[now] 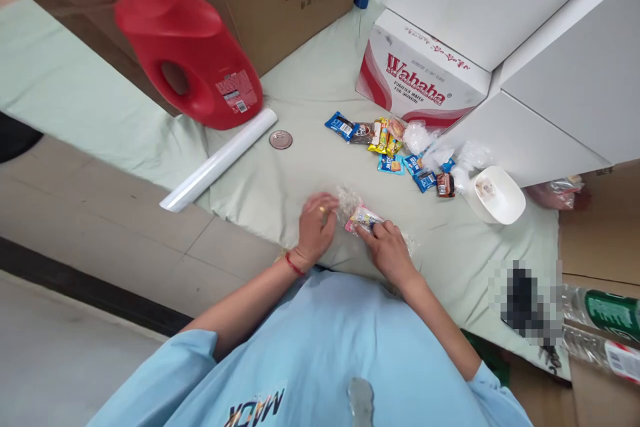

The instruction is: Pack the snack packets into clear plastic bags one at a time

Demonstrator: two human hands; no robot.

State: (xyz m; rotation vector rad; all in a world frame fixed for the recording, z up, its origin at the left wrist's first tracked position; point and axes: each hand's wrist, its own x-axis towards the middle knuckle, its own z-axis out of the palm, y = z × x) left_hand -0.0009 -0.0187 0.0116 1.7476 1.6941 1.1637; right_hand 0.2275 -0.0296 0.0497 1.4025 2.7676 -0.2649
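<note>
On the pale green cloth in front of me lies a small packet point(367, 219) with pink, blue and yellow print, in crinkled clear plastic point(347, 202). My right hand point(391, 248) rests on its near right side, index finger on the print and the other fingers curled over the plastic. My left hand point(317, 227), with a ring and a red wrist cord, is at the left end of the clear plastic. Its fingers are stretched out and smeared by motion, the thumb apart; whether they touch the plastic I cannot tell.
Several wrapped snacks point(385, 138) and crumpled clear bags point(440, 155) lie beyond, beside a white plastic tub point(510, 197). A Wahaba carton point(415, 73) stands behind. At left are a white roll point(220, 159), a round metal lid point(281, 139) and a red jug point(200, 60). Bottles point(613, 312) lie right.
</note>
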